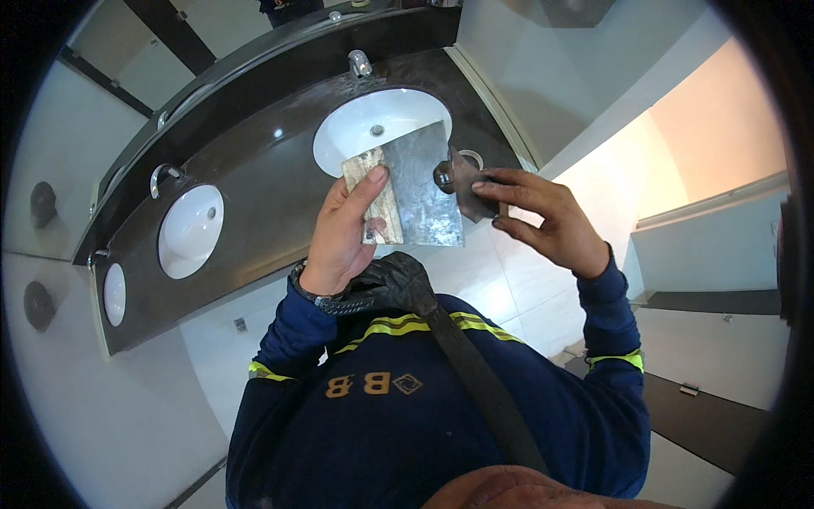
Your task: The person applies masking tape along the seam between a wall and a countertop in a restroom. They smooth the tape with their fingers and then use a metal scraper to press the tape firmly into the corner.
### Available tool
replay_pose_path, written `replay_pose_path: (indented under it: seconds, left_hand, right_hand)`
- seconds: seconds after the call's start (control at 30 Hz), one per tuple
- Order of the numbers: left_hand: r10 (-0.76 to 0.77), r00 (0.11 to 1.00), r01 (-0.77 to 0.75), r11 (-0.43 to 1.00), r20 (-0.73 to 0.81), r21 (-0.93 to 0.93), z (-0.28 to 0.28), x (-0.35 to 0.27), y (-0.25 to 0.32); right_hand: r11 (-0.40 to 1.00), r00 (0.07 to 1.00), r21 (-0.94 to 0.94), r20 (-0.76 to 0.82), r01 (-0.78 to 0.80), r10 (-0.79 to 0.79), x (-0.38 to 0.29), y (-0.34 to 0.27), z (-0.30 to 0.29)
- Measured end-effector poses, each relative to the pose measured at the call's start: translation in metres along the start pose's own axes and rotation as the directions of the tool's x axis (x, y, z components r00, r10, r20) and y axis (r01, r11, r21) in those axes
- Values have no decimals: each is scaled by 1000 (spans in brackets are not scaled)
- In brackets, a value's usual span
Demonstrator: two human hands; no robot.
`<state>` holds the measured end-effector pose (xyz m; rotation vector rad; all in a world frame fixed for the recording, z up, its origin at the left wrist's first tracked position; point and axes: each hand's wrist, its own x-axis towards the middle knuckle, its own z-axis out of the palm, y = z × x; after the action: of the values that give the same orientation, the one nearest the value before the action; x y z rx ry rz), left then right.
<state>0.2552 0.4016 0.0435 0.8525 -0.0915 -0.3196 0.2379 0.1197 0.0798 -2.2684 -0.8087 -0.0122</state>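
My left hand (346, 223) grips the pale, worn handle of a wide flat metal scraper blade (425, 191), its thumb on top of the handle. To the right, my right hand (544, 213) holds a smaller dark, thin plate (472, 188) between thumb and fingers. A dark round blob (444, 177) lies where this plate meets the larger blade; what it is made of cannot be told. Both tools are held above the front edge of the nearest white oval sink (381, 114).
A dark countertop (267, 165) curves left with more white sinks (191, 232) and chrome faucets (360, 63). Behind it runs a mirror. A ring-shaped item (472, 156) lies at the counter's right end. A black strap (483, 382) crosses my chest; pale tiles (483, 273) cover the floor.
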Motion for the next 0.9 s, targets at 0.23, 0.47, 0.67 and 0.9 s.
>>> replay_pose_path:
  seconds: [0.23, 0.47, 0.67, 0.9]
  left_hand:
    - [14, 999, -6, 982, -42, 187, -15, 27, 39]
    - [5, 1000, 1, 939, -17, 344, -53, 67, 70]
    - [-38, 999, 27, 925, 23, 378, -89, 88, 68]
    - [102, 977, -55, 968, -186, 244, -151, 123, 63]
  right_hand:
    - [881, 996, -469, -88, -66, 28, 18, -9, -40]
    - [665, 981, -724, 91, 183, -171, 103, -61, -48]
    - [675, 982, -715, 167, 184, -91, 143, -55, -18]
    - [626, 966, -759, 257, 180, 34, 203, 23, -12]
